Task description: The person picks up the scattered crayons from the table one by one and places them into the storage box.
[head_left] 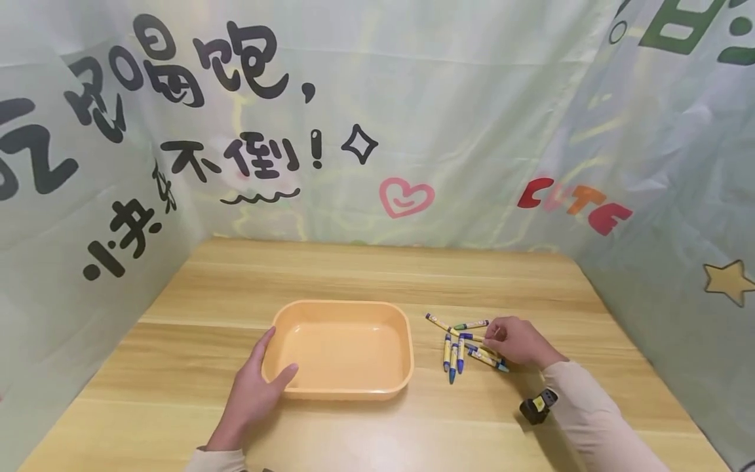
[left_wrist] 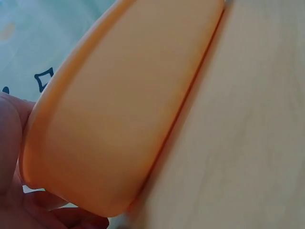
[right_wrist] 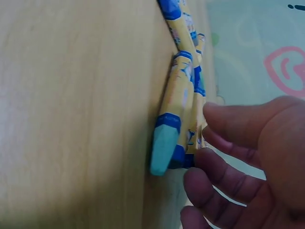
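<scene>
An orange plastic tray (head_left: pixel 339 351) sits on the table. My left hand (head_left: pixel 255 387) grips its left side, thumb over the rim and fingers along the outside. In the left wrist view the tray's outer wall (left_wrist: pixel 114 114) fills the middle. To the right of the tray lies a loose pile of yellow-wrapped crayons (head_left: pixel 461 354) with blue bands. My right hand (head_left: pixel 519 341) is at the pile's right side, thumb and forefinger pinching the end of a crayon (head_left: pixel 472 337). In the right wrist view a teal-tipped crayon (right_wrist: pixel 174 105) lies nearest, beside the fingertips.
The wooden table (head_left: pixel 377 272) carries the tray and crayons. A printed cloth (head_left: pixel 472 131) stands behind it and along both sides. A small black device (head_left: pixel 538 406) is at the right wrist.
</scene>
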### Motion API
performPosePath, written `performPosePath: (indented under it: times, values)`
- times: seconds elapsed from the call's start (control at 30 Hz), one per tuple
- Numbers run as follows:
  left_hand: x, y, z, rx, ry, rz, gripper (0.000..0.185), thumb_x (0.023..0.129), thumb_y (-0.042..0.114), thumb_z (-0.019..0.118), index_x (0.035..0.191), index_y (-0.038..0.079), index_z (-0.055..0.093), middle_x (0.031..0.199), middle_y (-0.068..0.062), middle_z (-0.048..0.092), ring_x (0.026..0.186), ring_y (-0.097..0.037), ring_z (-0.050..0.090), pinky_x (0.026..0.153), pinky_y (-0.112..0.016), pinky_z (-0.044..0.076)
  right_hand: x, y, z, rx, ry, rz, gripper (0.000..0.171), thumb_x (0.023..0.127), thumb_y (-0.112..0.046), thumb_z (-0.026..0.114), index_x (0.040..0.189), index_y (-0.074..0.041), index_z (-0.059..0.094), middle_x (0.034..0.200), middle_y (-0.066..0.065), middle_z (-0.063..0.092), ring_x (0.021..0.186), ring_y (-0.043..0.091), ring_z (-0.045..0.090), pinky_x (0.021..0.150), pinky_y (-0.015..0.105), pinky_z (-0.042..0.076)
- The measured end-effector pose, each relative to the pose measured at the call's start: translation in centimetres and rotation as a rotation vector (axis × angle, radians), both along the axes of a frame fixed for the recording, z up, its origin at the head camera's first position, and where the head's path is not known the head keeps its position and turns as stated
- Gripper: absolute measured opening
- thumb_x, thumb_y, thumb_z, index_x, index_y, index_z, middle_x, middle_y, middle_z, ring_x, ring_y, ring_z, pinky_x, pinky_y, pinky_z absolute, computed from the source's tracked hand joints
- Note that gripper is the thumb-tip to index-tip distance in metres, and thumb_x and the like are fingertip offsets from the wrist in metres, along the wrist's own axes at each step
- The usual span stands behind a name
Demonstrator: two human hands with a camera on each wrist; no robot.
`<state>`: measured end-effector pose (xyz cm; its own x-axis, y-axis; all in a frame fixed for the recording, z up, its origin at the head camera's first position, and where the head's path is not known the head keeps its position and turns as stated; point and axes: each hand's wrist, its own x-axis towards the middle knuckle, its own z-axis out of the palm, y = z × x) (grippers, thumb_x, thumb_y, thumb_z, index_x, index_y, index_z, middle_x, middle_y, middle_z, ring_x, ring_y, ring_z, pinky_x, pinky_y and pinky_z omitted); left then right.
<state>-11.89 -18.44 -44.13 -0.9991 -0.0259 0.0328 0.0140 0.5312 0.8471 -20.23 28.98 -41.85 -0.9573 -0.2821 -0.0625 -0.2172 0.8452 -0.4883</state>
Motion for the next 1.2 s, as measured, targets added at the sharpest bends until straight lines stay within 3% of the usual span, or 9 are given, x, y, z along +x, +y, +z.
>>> performPosePath:
  times: [0.33,0.7,0.87,1.03,1.2]
  values:
    - [0.1,-0.1,0.0,-0.051,-0.018,0.000,0.080,0.094,0.042,0.062,0.155,0.015,0.019,0.154,-0.026,0.024,0.135,-0.052,0.025,0.102,-0.069,0.025,0.6,-0.8,0.1,-0.001,-0.060,0.013,0.013,0.089,-0.013,0.070,0.076,-0.012,0.066,0.067,-0.006,0.060,0.060,0.013,0.051,0.058,0.031,0.044]
    - [0.2,-0.1,0.0,-0.073,-0.014,-0.006,0.081,0.094,0.043,0.061,0.156,0.014,0.017,0.154,-0.027,0.025,0.134,-0.053,0.027,0.100,-0.071,0.026,1.1,-1.0,0.0,0.029,-0.019,0.097,0.021,0.088,-0.010,0.071,0.068,-0.015,0.067,0.058,-0.009,0.056,0.052,0.009,0.047,0.050,0.026,0.041]
    - [0.3,0.0,-0.1,-0.078,-0.016,-0.009,0.080,0.094,0.042,0.061,0.155,0.015,0.018,0.153,-0.028,0.025,0.133,-0.054,0.027,0.099,-0.072,0.027,1.2,-0.8,0.1,0.024,-0.016,0.092,0.017,0.091,-0.011,0.067,0.074,-0.012,0.066,0.062,-0.007,0.054,0.056,0.010,0.047,0.052,0.027,0.041]
    - [0.1,0.2,-0.5,-0.073,-0.021,-0.013,0.082,0.094,0.046,0.060,0.156,0.016,0.017,0.153,-0.028,0.025,0.133,-0.054,0.027,0.100,-0.072,0.026,1.2,-0.5,0.6,-0.013,-0.015,0.061,0.017,0.094,-0.013,0.063,0.077,-0.011,0.062,0.064,-0.006,0.053,0.057,0.011,0.046,0.054,0.027,0.039]
    - [-0.2,0.1,-0.3,-0.075,-0.023,-0.005,0.083,0.093,0.048,0.060,0.156,0.018,0.016,0.154,-0.027,0.024,0.135,-0.053,0.026,0.102,-0.070,0.025,0.4,-0.5,1.1,-0.107,-0.047,0.090,0.015,0.096,-0.013,0.060,0.082,-0.008,0.061,0.067,-0.003,0.053,0.060,0.012,0.045,0.054,0.027,0.039]
